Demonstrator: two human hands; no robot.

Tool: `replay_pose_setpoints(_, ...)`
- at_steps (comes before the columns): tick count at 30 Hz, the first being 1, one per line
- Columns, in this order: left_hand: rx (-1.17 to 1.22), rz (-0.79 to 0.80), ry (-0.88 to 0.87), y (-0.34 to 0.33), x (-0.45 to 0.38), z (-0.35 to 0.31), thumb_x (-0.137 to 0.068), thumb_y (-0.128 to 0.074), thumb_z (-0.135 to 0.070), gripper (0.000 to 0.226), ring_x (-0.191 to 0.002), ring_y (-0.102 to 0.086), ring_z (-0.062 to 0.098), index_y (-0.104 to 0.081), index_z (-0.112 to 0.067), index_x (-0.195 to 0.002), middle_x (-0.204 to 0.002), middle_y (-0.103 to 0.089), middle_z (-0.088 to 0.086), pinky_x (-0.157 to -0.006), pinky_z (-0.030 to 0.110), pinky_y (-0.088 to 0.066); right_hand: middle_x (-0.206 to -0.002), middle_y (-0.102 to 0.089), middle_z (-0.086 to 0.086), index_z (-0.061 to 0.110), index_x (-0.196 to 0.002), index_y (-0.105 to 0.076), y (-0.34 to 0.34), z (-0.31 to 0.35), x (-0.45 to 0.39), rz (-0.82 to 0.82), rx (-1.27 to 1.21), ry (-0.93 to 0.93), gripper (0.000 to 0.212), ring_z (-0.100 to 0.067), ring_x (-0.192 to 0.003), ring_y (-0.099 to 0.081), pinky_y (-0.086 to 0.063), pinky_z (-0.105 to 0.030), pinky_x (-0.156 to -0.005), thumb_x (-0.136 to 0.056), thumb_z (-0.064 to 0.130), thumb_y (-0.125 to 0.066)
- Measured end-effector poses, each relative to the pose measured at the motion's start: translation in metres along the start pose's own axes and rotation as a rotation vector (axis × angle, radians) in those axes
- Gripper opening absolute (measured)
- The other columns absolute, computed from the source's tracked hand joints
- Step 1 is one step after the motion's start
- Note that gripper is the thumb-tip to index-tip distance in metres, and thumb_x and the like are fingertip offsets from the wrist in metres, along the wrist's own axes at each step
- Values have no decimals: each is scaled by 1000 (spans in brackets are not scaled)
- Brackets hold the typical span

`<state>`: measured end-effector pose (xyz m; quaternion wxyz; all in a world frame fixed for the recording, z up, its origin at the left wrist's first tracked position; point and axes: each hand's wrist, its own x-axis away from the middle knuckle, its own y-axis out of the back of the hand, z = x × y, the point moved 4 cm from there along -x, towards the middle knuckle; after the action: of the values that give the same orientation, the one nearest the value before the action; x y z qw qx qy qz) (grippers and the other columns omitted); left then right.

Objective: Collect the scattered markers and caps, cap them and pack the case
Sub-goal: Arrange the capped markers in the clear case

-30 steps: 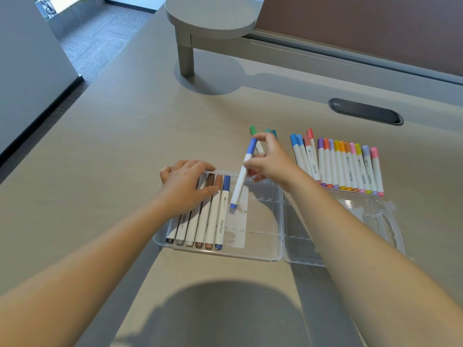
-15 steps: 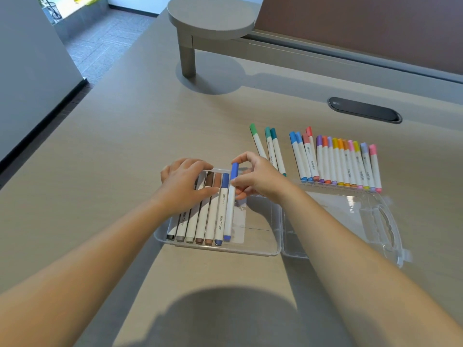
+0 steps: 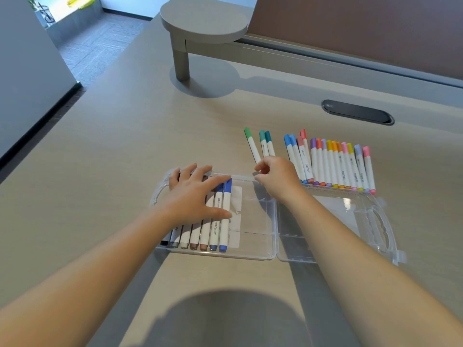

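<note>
The left hand (image 3: 198,194) lies flat, fingers straight, pressing the packed row of markers (image 3: 200,229) against the left wall of the clear case (image 3: 253,255) on the table (image 3: 125,146); the blue marker (image 3: 225,214) sits at the row's right end, just beside the thumb. At about one o'clock from the case, the right hand (image 3: 278,175) hovers with fingers loosely curled, holding nothing, its fingertips almost on the base of the green marker (image 3: 251,145). Two teal markers (image 3: 266,144) lie just beside it, and the long capped row (image 3: 338,164) runs along the open lid (image 3: 370,221) at three o'clock. The risk from here: a careless pinch could knock the green one into the teal pair and send them rolling. Lift that left palm too soon and the packed row may fan out into the case's free space. The lid is light, too; a passing forearm could jog it.
</note>
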<state>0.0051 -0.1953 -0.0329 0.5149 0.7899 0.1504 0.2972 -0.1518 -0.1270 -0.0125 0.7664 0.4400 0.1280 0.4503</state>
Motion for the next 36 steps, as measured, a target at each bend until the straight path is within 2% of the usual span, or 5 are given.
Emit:
replay_pose_setpoints(8, -89, 39, -20, -1, -4, -9, -75, -48, -66, 76, -142, 7, 28, -14, -48, -141, -154, -5, -2, -112, 52, 13, -106, -64, -14, 1, -104, -62, 17, -11, -8, -143, -21, -40, 19, -22, -96, -57, -42, -25, -78, -91, 7, -50)
replay_pose_setpoints(16, -87, 33, -72, -2, -10, -26, -76, -50, -66, 80, -141, 1, 28, -13, -42, -143, -153, -8, -1, -115, 46, 6, -115, -58, -14, 2, -112, -58, 35, -35, -23, -300, 106, -135, 23, -25, -105, -55, -42, -26, -80, -94, 8, -47)
replay_pose_setpoints(27, 202, -34, -31, 3, -17, -29, -83, -56, -49, 72, -138, -13, 17, -24, -22, -141, -145, -30, -4, -116, 37, -4, -109, -59, -15, 5, -132, -32, 27, -25, -36, -145, 461, -136, 52, -28, -92, -60, -49, -33, -71, -86, 0, -55)
replay_pose_setpoints(31, 192, -51, -43, 3, -16, -30, -82, -56, -49, 71, -138, -12, 16, -25, -22, -141, -145, -29, -6, -116, 37, -3, -109, -58, -14, 10, -133, -27, 42, -18, -28, -216, 290, -96, 54, -22, -81, -54, -45, -30, -66, -88, 3, -55)
replay_pose_setpoints(36, 232, -73, -70, 2, -14, -29, -75, -66, -46, 81, -139, -11, 15, -25, -23, -141, -146, -27, -5, -117, 40, -5, -105, -47, -5, 32, -146, 4, 54, -2, -10, -122, -174, 35, 99, -16, -83, -55, -52, -30, -73, -81, -6, -60)
